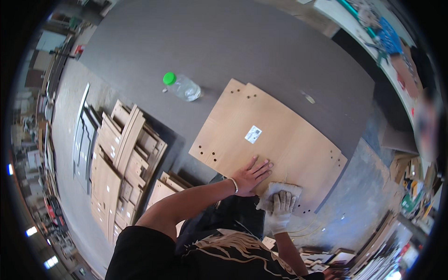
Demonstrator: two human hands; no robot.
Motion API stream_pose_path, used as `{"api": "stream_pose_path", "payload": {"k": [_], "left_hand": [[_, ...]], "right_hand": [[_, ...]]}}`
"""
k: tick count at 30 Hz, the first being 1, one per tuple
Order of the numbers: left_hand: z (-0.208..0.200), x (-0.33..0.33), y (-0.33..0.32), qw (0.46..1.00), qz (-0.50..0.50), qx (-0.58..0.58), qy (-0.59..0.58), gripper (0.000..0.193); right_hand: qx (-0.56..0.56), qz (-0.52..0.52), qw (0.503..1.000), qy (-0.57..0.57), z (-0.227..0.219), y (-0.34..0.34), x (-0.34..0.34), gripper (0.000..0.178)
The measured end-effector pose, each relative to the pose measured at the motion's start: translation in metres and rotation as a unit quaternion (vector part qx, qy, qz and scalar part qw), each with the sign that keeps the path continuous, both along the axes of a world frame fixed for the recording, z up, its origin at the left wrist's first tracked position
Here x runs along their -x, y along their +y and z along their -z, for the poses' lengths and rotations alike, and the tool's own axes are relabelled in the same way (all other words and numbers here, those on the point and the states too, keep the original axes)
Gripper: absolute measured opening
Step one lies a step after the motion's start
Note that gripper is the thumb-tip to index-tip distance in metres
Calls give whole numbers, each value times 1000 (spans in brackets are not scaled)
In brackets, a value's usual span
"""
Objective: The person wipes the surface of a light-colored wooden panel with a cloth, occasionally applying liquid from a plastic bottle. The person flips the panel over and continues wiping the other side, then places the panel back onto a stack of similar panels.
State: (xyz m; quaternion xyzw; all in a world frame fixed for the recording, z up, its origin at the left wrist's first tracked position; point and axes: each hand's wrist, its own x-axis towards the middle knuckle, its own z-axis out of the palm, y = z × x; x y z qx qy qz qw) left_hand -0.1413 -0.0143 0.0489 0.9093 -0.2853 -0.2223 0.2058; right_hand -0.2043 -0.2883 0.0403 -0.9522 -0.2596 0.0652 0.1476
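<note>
Workshop-like room, gray floor; large dark-gray bench fills the upper middle. Cluttered white-topped table runs along upper right. Bright lights glare at lower-left rim.

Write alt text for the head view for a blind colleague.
A gloved right hand holds a pale pad against a drilled wooden panel; the bare left hand rests on the panel. The panel lies on a dark table near a green-capped bottle, with wooden parts stacked to the left.
</note>
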Motion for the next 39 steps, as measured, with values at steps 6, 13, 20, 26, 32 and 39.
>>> {"api": "stream_pose_path", "payload": {"k": [6,13,20,26,32,39], "left_hand": [[4,5,-37,981,73,-163,-76,97],[37,44,-50,968,82,-150,-182,63],[-82,69,-29,962,190,-169,-99,76],[-257,-92,-34,995,61,-78,-30,26],[-247,-296,-51,951,-117,-27,-284,52],[-184,-358,-70,958,-123,-108,-234,75]], "right_hand": [[-98,171,980,-10,-10,-29,63,33],[-351,706,603,123,-47,-33,176,33],[-501,818,278,-53,-45,-37,325,46],[-531,809,239,-83,-28,9,388,43],[-533,818,196,-89,-6,46,368,43],[-526,832,171,-55,-47,63,377,43]]}}
